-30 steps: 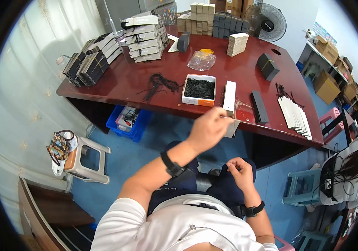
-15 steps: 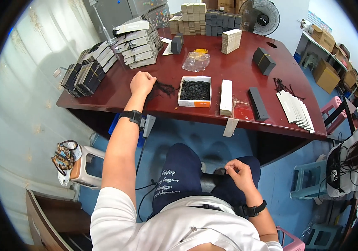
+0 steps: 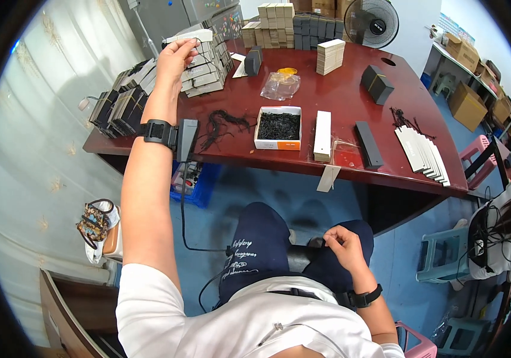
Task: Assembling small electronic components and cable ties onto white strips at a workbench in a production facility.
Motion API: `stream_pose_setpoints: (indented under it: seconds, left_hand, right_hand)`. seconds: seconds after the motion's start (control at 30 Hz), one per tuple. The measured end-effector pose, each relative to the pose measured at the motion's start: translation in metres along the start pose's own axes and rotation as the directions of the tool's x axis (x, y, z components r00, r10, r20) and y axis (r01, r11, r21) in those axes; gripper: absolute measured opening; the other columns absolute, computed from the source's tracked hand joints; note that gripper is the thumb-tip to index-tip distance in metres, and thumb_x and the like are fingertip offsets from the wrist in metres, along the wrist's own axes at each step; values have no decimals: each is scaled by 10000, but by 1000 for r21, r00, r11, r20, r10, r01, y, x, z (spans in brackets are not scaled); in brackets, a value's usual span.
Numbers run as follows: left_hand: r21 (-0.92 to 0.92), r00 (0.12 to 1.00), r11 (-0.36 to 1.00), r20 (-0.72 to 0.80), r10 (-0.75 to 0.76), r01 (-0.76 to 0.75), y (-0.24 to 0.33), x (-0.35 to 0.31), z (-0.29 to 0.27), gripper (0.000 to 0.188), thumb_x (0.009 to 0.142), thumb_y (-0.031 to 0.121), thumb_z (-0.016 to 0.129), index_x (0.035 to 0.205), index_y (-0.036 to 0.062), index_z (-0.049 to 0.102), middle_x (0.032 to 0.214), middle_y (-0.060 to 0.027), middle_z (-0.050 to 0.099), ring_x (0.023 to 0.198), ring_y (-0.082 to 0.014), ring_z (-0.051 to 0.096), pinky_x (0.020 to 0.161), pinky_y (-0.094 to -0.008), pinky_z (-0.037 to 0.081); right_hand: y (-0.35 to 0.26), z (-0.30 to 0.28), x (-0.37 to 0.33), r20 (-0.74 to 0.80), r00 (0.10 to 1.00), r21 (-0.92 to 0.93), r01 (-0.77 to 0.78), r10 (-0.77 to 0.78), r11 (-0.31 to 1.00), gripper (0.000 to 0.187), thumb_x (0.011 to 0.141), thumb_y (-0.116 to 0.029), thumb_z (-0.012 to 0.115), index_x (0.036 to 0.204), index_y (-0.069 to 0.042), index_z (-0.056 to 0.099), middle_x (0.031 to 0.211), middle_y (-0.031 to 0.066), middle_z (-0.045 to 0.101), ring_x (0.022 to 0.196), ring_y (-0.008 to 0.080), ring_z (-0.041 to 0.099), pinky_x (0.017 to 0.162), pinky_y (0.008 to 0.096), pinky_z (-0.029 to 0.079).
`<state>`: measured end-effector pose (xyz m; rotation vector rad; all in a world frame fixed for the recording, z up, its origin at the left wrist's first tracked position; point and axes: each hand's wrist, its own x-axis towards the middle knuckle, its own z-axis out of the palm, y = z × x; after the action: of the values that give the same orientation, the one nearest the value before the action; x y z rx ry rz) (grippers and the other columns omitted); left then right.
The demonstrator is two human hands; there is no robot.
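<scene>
Stacked white cards [image 3: 203, 73] — just beside left fingers [image 3: 190, 45] — contact unclear.

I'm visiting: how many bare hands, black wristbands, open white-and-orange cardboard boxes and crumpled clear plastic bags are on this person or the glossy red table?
Bare left hand plus right hand: 2
Black left wristband plus right wristband: 2
Open white-and-orange cardboard box: 1
Crumpled clear plastic bag: 1
Total: 6

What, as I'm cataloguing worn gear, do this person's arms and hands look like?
The left hand and right hand wear no gloves. On the left are a short white sleeve and a black wrist strap, with a grey box and black cable beside it; on the right, a second black wrist strap.
</scene>
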<state>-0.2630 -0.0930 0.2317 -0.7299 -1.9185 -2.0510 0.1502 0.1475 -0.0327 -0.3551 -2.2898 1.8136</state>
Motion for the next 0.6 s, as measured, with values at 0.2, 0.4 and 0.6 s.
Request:
stream_pose_setpoints:
  seconds: [0.2,0.4,0.6]
  left_hand:
    - [-164,986,986,169,4,24,38,-47,27,143,894,149,565,976,36,600,970,-69,654,873,-98,607,767,-201,471]
    - [-131,855,990,517,20,56,59,-178,75,110,879,137,566,904,30,566,936,-114,650,839,-119,603,755,-263,483]
    - [-15,584,998,811,-25,64,59,-301,113,36,793,-16,634,829,-18,632,879,-106,673,826,-144,638,770,-298,501]
  right_hand:
    - [-35,-6,3,151,989,189,-35,6,981,181,890,-173,584,893,-4,648,753,25,629,673,77,544,626,214,435]
    - [-89,-3,19,505,858,570,-251,-93,783,531,978,-425,343,1065,18,621,936,110,662,626,100,500,591,220,414]
    - [-99,7,26,420,907,804,-356,-30,476,487,981,-406,348,1082,12,576,979,121,644,520,81,385,508,195,363]
